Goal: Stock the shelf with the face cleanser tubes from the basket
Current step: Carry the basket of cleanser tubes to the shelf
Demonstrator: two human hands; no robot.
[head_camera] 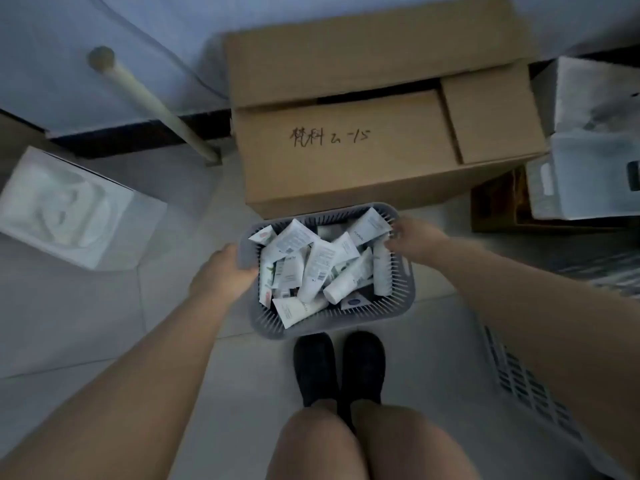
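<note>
The grey basket (398,282) sits on the tiled floor (86,323), directly ahead of the person's dark shoes (337,365) and just in front of a closed cardboard box (346,161) marked by hand. It is full: the face cleanser tubes (318,265) lie heaped inside, none yet removed, and no shelf is in view.

The left hand (221,271) grips the basket's left rim, thumb over the edge and fingers curled under; judged purpose: to steady or lift the basket. The right hand (412,237) is at the far right corner of the rim, its fingers loosely bent above the uppermost tube; blur prevents telling whether it holds the rim, pinches a tube, or touches nothing.

Orientation: the basket's long axis runs away from the person, towards the box. The tubes share no common direction. One large tube near the middle lies diagonally, cap towards the person and crimped end towards the far right. Others lean nearly upright against the walls, and one lies flat along the near edge.

A second slatted basket (526,386) stands to the right, partly hidden by the right forearm. A white foam tray (65,209) lies well apart to the left.
</note>
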